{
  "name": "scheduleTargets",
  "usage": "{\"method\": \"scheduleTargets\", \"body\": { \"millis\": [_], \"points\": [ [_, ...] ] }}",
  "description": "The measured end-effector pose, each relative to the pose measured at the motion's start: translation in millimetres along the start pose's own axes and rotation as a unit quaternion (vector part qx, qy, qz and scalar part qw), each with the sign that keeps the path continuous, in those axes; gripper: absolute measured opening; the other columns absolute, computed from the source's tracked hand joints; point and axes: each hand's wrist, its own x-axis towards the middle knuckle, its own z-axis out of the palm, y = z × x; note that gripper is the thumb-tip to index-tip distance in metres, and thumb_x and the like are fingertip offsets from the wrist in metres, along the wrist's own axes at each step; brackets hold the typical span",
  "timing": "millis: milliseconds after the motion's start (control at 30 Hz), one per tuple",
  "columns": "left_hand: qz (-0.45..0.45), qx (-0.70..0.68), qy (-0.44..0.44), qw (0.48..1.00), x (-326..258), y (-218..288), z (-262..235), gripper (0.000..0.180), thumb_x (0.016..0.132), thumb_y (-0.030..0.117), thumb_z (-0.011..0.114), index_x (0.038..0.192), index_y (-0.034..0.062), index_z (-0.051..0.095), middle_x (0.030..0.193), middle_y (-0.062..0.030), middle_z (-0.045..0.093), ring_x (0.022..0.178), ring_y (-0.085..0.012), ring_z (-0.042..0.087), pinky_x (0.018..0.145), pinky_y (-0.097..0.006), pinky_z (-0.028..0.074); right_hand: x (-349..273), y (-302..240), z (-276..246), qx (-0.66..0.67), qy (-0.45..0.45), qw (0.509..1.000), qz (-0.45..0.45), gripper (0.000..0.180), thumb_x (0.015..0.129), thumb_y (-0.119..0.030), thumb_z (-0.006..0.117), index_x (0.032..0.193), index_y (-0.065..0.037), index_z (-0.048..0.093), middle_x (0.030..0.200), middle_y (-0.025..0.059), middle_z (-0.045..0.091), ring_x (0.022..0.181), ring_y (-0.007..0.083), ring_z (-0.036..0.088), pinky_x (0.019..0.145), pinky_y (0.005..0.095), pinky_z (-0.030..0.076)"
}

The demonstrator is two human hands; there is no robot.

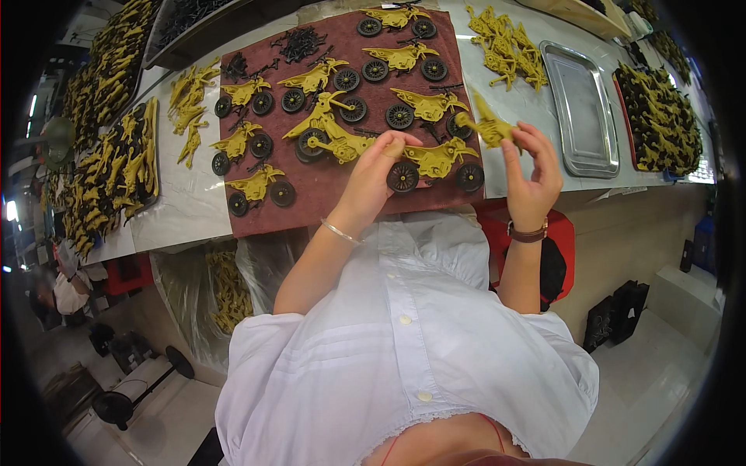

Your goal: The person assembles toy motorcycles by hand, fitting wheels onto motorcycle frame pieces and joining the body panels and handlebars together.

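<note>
My left hand is closed, its thumb and fingers pinching the end of a yellow toy motorcycle with a black wheel. That toy is tilted and looks nearer than the ones lying on the cloth. My right hand is raised by the cloth's right edge, with a loose yellow plastic part pinched between thumb and fingers. Between the hands lies another yellow toy motorcycle with two black wheels. More of these toys stand in rows on the dark red cloth.
Small black parts lie at the cloth's far side. Yellow parts are heaped to the left and right. A metal tray sits at right, beside a loaded tray of yellow pieces. A red stool is under the table.
</note>
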Motion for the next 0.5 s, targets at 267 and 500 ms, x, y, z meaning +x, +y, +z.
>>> {"method": "scheduleTargets", "body": {
  "millis": [267,500],
  "points": [
    [-0.003,0.059,0.035,0.998,-22.5,2.4,-4.0,0.019,0.094,0.013,0.048,0.109,0.0023,0.052,0.099,-0.0053,0.059,0.088,-0.0109,0.06,0.075,-0.029,0.054,-9.7,46.8,0.2,-0.301,0.07,0.951,0.009,0.019,0.073,-0.011,0.072,0.09,-0.004,0.066,0.095,0.0079,0.06,0.09,0.0248,0.057,0.079,0.0364,0.045],
    [0.021,0.078,0.044,0.996,-33.8,0.1,-10.7,0.021,0.094,0.013,0.048,0.11,0.0005,0.053,0.101,-0.0064,0.06,0.088,-0.0115,0.061,0.076,-0.03,0.055,-6.6,-0.2,44.2,-0.153,-0.131,0.975,-0.09,0.023,0.07,-0.017,0.074,0.091,-0.007,0.068,0.093,0.0056,0.058,0.088,0.0234,0.053,0.076,0.0362,0.04]
  ]
}}
